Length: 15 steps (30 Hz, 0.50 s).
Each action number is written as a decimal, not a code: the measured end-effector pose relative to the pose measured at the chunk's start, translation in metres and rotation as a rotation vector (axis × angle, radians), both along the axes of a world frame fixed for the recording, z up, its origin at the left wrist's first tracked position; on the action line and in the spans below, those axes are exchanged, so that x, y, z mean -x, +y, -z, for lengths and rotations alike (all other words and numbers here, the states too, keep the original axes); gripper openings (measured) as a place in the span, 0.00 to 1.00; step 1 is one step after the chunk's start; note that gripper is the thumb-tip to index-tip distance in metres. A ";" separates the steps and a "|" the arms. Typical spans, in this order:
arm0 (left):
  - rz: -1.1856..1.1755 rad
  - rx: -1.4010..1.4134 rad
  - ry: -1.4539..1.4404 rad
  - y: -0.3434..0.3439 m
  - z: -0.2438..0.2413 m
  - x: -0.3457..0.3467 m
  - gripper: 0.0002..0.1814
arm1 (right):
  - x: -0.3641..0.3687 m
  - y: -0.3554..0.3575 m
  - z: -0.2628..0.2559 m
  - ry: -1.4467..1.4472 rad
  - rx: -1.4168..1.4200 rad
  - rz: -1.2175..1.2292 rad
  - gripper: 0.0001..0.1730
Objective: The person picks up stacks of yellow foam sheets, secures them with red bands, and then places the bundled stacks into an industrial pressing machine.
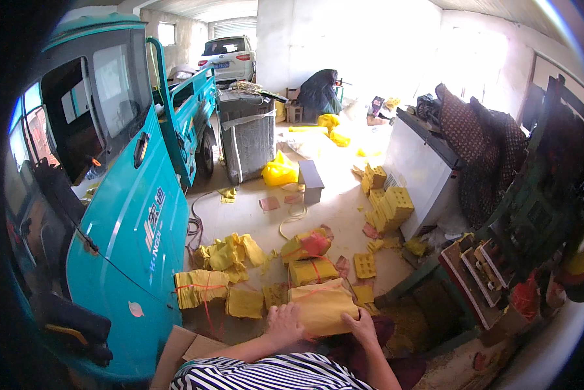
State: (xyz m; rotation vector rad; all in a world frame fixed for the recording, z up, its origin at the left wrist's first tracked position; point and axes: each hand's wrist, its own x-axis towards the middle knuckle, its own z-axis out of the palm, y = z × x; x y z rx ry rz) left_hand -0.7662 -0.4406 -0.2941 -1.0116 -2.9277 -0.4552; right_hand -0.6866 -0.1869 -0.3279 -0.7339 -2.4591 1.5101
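Note:
Both hands are on a stack of yellow-orange sheets (323, 309) low in the middle of the view. My left hand (285, 321) rests against the stack's left side, and its fingertips are partly hidden. At the right edge, my right hand (360, 325) grips the sheets, thumb on top. Pink-red string lies across the stack's far part. Just beyond is a yellow bundle tied with red string (314, 271), and behind that another bundle (304, 243) with a pink piece on it. To the left sits a tied stack of yellow sheets (202, 291), beside a smaller yellow stack (244, 303).
A teal cargo vehicle (126, 253) stands at the left, a cardboard box (175, 351) near its door. Punched yellow stacks (392, 207) lie by a white chest freezer (416, 165). A green machine (521, 195) fills the right. Yellow scraps (231, 253) and a grey box (311, 181) are on the floor.

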 end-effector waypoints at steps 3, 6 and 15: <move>-0.100 -0.120 -0.075 0.018 0.011 0.006 0.30 | 0.002 0.011 0.025 0.054 -0.086 0.028 0.28; -0.172 -0.371 -0.107 0.031 0.039 0.014 0.29 | 0.007 0.003 0.020 0.043 -0.166 0.073 0.27; -0.108 -0.784 -0.436 0.081 0.040 0.035 0.42 | 0.010 0.034 0.015 0.036 0.031 0.177 0.34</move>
